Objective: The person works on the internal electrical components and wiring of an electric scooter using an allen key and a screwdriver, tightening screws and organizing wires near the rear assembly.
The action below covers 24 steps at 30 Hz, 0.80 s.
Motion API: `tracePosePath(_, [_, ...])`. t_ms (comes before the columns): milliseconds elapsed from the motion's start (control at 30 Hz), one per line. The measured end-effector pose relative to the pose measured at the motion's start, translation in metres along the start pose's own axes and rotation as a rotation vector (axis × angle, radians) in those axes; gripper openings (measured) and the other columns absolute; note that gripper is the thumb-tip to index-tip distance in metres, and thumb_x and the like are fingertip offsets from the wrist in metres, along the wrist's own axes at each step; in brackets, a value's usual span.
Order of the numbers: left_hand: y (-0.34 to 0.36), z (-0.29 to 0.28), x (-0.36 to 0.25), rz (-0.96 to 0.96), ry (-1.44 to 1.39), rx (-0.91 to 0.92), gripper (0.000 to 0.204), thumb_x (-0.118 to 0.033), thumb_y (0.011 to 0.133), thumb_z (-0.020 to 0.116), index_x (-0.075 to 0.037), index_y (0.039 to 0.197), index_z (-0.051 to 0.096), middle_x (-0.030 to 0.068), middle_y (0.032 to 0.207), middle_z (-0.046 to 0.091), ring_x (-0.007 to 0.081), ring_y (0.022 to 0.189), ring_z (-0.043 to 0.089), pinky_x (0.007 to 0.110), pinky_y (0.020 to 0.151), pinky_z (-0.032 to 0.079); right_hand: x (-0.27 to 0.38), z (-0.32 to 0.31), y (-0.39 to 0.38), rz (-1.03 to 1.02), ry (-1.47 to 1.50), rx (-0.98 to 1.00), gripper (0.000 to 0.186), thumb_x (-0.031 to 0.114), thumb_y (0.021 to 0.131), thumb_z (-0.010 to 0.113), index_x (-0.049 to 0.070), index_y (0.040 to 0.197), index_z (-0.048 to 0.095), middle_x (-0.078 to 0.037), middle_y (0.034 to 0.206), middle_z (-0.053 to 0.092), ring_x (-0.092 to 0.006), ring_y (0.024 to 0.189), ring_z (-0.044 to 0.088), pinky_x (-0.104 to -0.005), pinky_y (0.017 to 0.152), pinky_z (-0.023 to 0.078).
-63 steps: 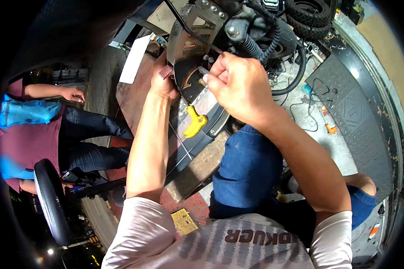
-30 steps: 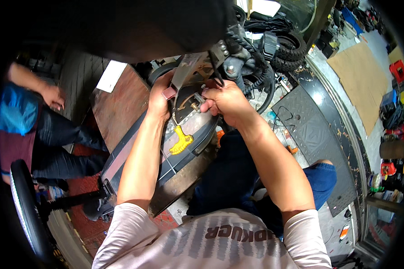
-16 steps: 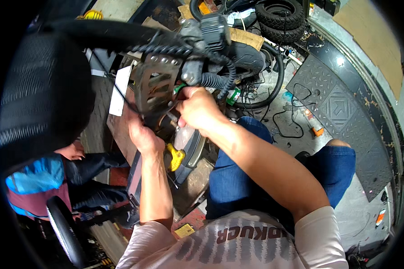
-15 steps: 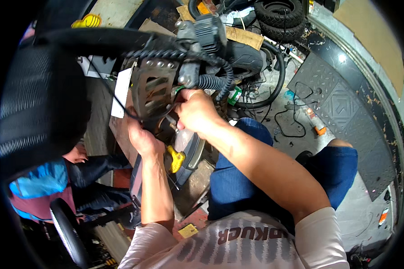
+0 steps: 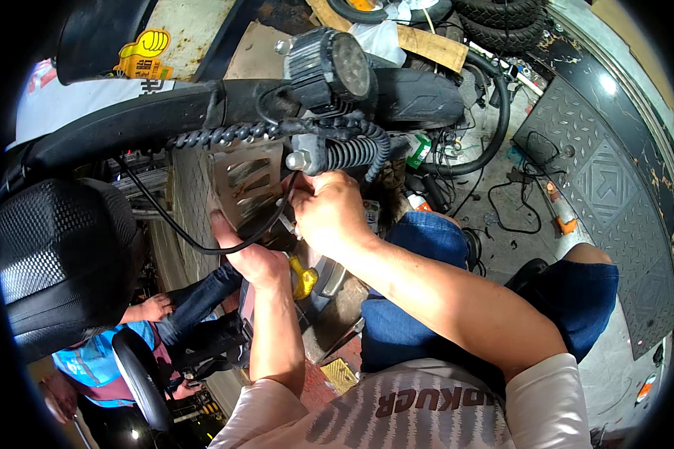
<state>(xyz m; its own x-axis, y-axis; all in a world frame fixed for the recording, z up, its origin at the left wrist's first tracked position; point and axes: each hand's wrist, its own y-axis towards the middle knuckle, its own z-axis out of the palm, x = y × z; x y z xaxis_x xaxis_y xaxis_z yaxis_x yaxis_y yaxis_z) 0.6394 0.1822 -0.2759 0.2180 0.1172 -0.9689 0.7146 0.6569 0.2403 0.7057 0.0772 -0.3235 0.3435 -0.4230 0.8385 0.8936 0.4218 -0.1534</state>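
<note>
My right hand (image 5: 332,213) is closed, its fingertips bent in beside a slotted metal plate (image 5: 249,182), just under a coil-spring shock absorber (image 5: 350,156). Whatever those fingers pinch is too small or hidden to make out. Lower and to the left, my left hand (image 5: 253,258) reaches up to the plate's lower edge; most of its fingers are out of sight. A thin black cable (image 5: 195,243) loops down across the left hand and up to the right one. A yellow-handled tool (image 5: 303,278) lies below, between my forearms.
Above the plate run a spiral-wrapped cable (image 5: 225,136), a round lamp (image 5: 329,69) and a black tyre (image 5: 419,97). A black textured seat (image 5: 67,262) fills the left. Another person in a blue vest (image 5: 97,363) sits lower left. A ridged mat (image 5: 603,202) lies right.
The view has shifted, so the lamp's face and more of the other person show. Both my hands stay by the slotted plate, with the right still closed.
</note>
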Motion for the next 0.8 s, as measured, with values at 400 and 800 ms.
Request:
tracePosePath(400, [-0.038,-0.008,0.005,0.176,0.343,0.238,0.103,-0.013,0.08,0.091,-0.002,0.159,0.026,0.0167,0.146,0.052,0.0271,0.131,0.056,0.042,0.114,0.044,0.001,-0.007,-0.006,-0.079,-0.056,0.034,0.024,0.002,0.086,0.054,-0.003,0.097,0.074,-0.021,0.09,0.076,-0.0344,0.084,0.076,-0.0416,0.081,0.059])
tracePosePath(800, [-0.037,-0.005,0.005,0.156,0.342,0.178,0.075,-0.006,0.084,0.09,0.0,0.14,0.039,0.0146,0.127,0.063,0.0196,0.111,0.067,0.035,0.097,0.057,0.002,-0.008,-0.01,0.019,0.073,0.09,0.03,0.001,0.092,0.051,-0.002,0.107,0.076,-0.011,0.078,0.074,-0.0136,0.067,0.068,-0.0312,0.067,0.055])
